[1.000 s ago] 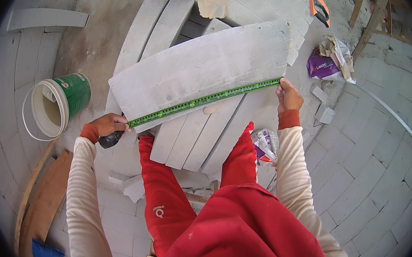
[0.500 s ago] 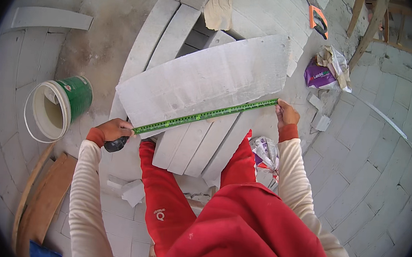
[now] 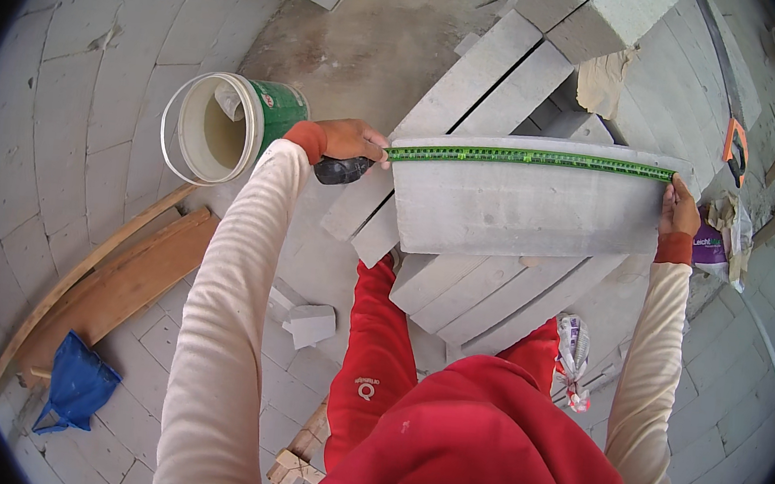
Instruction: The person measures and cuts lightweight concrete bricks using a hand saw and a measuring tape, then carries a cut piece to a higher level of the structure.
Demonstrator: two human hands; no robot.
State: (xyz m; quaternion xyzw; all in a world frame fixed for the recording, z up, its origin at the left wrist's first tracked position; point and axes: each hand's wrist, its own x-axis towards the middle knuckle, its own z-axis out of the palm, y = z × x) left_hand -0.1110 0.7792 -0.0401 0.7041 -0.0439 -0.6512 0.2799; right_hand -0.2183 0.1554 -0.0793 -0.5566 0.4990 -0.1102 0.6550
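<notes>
Green tape measure [image 3: 526, 156] stretched along a pale block [image 3: 512, 212]

The green strip runs nearly level along the block's far long edge, reaching from one end to the other. Whether it lies flat on the surface or hangs just above, I cannot tell. At its left end, the left hand [image 3: 351, 140] has its fingers closed on the black case [image 3: 341, 171], beside the block. The right hand [image 3: 681, 212] pinches the strip's other end at the block's right end.

The block rests across a group of long, pale blocks [image 3: 494, 294] set slantwise beneath it. Brown paper [image 3: 604, 81] lies beyond, near the stack. To the right are a handsaw [image 3: 737, 152] with an orange and black handle and, nearer, a purple and white bag [image 3: 710, 247]. To the left stands a green bucket [image 3: 280, 112] with a white rim and cloudy liquid inside. Nearer the person, curved brown boards [image 3: 112, 295] lie beside a blue cloth [image 3: 80, 385]; broken block pieces [image 3: 311, 326] sit by the person's left leg [image 3: 374, 362].
</notes>
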